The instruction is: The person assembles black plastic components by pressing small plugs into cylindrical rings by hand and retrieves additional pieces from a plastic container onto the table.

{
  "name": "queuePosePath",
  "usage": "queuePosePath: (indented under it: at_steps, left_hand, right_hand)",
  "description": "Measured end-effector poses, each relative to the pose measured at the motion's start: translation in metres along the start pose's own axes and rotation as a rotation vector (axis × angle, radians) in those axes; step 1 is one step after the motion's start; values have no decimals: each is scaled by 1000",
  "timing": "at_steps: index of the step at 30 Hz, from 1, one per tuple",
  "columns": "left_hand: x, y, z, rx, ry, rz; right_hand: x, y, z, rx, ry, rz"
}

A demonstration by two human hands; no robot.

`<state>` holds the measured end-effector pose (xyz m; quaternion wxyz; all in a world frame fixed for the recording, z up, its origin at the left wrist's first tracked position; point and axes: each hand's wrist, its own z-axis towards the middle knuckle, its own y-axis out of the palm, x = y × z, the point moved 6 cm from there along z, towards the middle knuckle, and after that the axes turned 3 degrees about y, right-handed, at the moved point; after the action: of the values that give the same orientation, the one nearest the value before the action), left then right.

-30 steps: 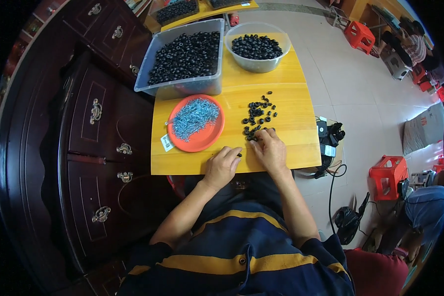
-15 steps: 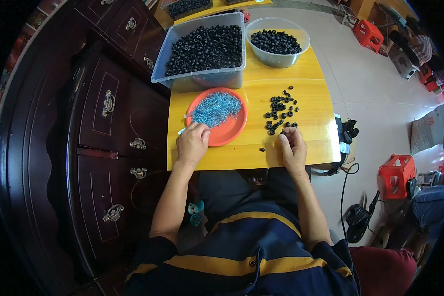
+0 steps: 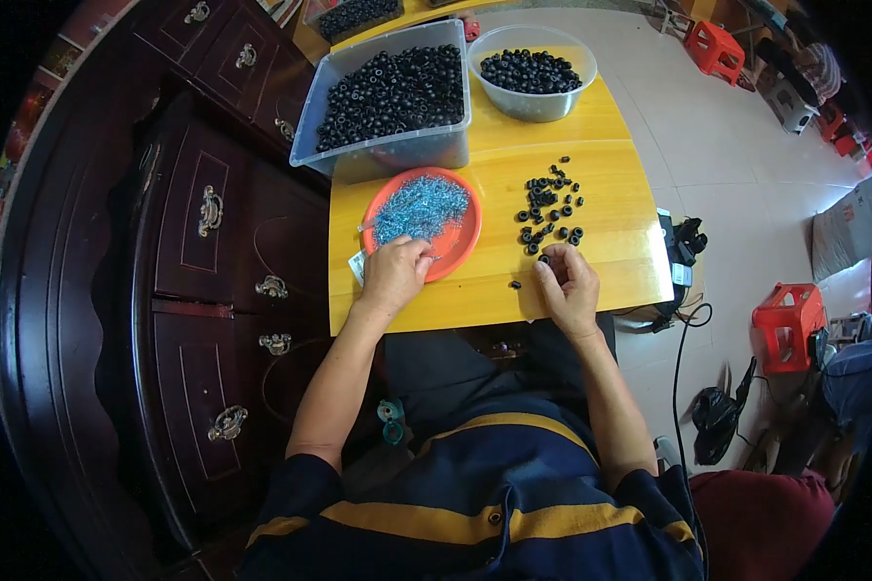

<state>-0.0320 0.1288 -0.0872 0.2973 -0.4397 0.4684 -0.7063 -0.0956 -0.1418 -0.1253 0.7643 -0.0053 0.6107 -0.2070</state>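
Note:
My left hand (image 3: 397, 275) is closed in a pinch over the near rim of a round orange plate (image 3: 467, 254). Whatever is between those fingertips is too small to make out. A heap of thin, shiny blue-silver pieces (image 3: 419, 208) covers much of the plate. To the right, my right hand (image 3: 572, 290) pinches a small black ring-shaped piece (image 3: 545, 259) between thumb and fingers, just above the table. Beyond it lie several loose small black pieces (image 3: 545, 198) in a scattered group. One more black piece (image 3: 514, 285) lies apart, left of my right hand.
A large clear bin (image 3: 383, 158) full of black pieces stands at the back of the yellow table (image 3: 494, 208). Beside it is a round clear tub (image 3: 533, 105) of similar pieces. A dark wooden cabinet (image 3: 179, 358) borders the left side. Red stools (image 3: 787, 329) stand on the right floor.
My left hand has shifted right along the plate's near rim. My right hand has moved slightly left, and the black piece at its fingertips shows more clearly.

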Motion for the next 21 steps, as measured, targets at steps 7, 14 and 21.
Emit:
queuePosePath:
  at_steps: [7, 14, 21]
  left_hand:
    - [0, 2, 4, 41, 32, -44]
    - [11, 1, 18, 76, 36, -122]
    - [28, 13, 39, 80, 114, -95]
  right_hand:
    - [0, -1, 0, -12, -6, -15]
    - [1, -2, 1, -18, -14, 10]
    - [-9, -10, 3, -20, -66, 0]
